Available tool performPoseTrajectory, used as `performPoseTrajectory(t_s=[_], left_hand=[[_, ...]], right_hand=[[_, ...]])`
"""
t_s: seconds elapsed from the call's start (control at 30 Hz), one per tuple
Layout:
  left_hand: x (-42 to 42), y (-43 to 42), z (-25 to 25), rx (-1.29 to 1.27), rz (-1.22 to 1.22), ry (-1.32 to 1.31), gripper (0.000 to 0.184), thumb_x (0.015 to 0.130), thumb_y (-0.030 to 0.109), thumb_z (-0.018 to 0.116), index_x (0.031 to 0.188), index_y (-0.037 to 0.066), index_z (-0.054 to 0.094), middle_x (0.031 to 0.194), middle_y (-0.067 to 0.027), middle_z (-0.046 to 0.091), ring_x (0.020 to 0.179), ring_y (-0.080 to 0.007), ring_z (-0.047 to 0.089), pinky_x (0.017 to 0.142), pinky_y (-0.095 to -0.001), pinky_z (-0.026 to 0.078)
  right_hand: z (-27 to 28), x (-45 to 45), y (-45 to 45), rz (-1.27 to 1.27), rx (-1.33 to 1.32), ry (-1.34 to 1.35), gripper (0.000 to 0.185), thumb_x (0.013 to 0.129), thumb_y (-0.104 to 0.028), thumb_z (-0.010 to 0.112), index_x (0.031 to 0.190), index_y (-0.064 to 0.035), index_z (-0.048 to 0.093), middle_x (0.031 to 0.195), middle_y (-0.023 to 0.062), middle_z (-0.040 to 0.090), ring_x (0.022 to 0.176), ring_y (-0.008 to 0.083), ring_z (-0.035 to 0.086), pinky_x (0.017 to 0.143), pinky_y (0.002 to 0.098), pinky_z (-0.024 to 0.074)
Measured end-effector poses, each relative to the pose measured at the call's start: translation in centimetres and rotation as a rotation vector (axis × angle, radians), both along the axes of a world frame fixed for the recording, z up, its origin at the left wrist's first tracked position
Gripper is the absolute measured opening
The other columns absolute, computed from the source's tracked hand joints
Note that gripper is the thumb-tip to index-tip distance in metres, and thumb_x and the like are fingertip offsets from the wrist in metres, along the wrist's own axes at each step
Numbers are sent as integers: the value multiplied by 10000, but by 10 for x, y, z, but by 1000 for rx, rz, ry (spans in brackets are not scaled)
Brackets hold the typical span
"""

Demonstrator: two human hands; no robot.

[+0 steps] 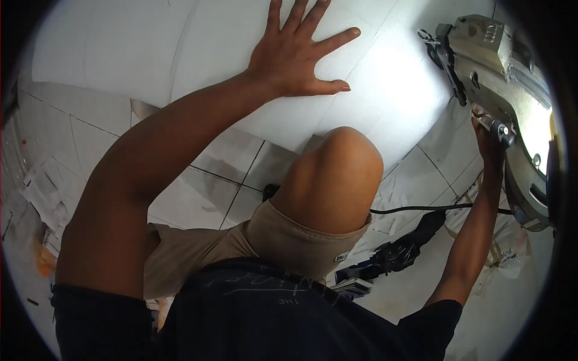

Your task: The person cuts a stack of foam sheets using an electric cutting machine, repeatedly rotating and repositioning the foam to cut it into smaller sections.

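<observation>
My left hand [296,54] lies flat on a broad white sheet [211,48], its fingers spread and nothing in them. At the right, my right hand [492,144] is closed around a handle on the side of a metal machine [481,51]; part of the fingers is hidden by it. The machine has a pale, scuffed metal body, a dark clamp-like part [447,63] at its front over the sheet's right side, and a short silver cylinder [498,127] by my right hand. Bright light from the machine's side falls on the sheet.
A black cable [421,208] runs from the machine towards my bent knee [349,174]. Dark crumpled plastic [400,249] and a pale printed bag [500,253] lie on the tiled floor [211,192]. White scraps [45,195] are heaped at the far left.
</observation>
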State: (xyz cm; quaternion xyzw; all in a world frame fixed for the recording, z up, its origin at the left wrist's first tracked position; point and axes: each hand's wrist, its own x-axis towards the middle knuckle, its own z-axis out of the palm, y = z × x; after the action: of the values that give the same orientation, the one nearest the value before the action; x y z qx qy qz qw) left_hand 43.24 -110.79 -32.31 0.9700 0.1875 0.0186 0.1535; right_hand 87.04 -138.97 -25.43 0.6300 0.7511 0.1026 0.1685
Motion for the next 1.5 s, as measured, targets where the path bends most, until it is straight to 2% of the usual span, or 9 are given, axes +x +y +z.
performPoseTrajectory(t_s=[0.3, 0.37, 0.6, 0.7, 1.07, 1.23, 1.3, 1.43, 1.5], left_hand=[[-1, 0, -7, 52, -14, -42, 865, 825, 802, 487, 1551, 377, 291, 1608, -317, 14, 1468, -549, 10, 1126, -733, -8], [0, 2, -2, 54, -20, -32, 863, 829, 801, 481, 1553, 374, 286, 1606, -320, 13, 1467, -551, 7, 1124, -735, -12], [0, -1, -12, -35, -40, -162, 868, 842, 809, 448, 1562, 361, 260, 1607, -321, -17, 1464, -561, -20, 1121, -737, -37], [2, -7, -13, 129, 41, -114, 818, 752, 856, 514, 1475, 494, 393, 1591, -233, 238, 1471, -494, 119, 1124, -729, 62], [4, -7, -16, 106, 25, -232, 822, 710, 792, 645, 1447, 486, 450, 1556, -276, 281, 1423, -544, 228, 1085, -767, 143], [2, -8, -15, 108, 12, -241, 787, 715, 790, 642, 1425, 495, 475, 1562, -255, 288, 1417, -550, 240, 1087, -767, 140], [4, -10, -16, 108, -2, -247, 757, 721, 789, 638, 1405, 498, 499, 1567, -238, 290, 1415, -550, 244, 1087, -767, 142], [4, -8, -18, 126, -9, -262, 736, 723, 793, 634, 1387, 499, 519, 1568, -231, 291, 1419, -550, 238, 1090, -767, 138], [4, -9, -19, 103, -8, -254, 740, 720, 796, 632, 1388, 497, 519, 1566, -229, 297, 1416, -550, 243, 1091, -766, 139]], right_hand=[[6, -40, 42, -245, -18, 237, 171, 931, -150, 668, 850, -17, 599, 711, 64, 549, 641, 159, 524, 594, 361, 464], [-2, -40, 44, -448, 18, 618, 168, 941, -138, 649, 858, -14, 571, 736, 40, 531, 679, 134, 498, 609, 351, 453], [-4, -39, 41, -412, -19, 404, 144, 964, -128, 618, 916, -2, 565, 766, 38, 504, 715, 149, 482, 663, 342, 456], [-13, -36, 40, -366, 31, 521, 155, 977, -150, 595, 927, -7, 562, 785, 36, 501, 734, 153, 475, 681, 352, 459], [-7, -45, 52, -390, -56, 412, 120, 980, -80, 555, 1099, -72, 559, 939, 58, 563, 851, 189, 572, 780, 351, 495], [-7, -47, 57, -690, -195, 487, 186, 981, -55, 540, 1161, -96, 558, 994, 66, 585, 893, 201, 608, 816, 351, 508], [-11, -45, 54, 18, -39, 28, 130, 997, -120, 560, 1111, -59, 568, 937, 81, 593, 821, 219, 589, 772, 359, 504], [-3, -57, 62, -327, -101, 298, 137, 989, -110, 571, 1113, -53, 568, 941, 90, 604, 843, 231, 606, 767, 361, 509], [-4, -55, 64, 56, 27, -20, 165, 995, -162, 578, 1099, -35, 577, 923, 123, 623, 837, 251, 622, 757, 369, 509]])
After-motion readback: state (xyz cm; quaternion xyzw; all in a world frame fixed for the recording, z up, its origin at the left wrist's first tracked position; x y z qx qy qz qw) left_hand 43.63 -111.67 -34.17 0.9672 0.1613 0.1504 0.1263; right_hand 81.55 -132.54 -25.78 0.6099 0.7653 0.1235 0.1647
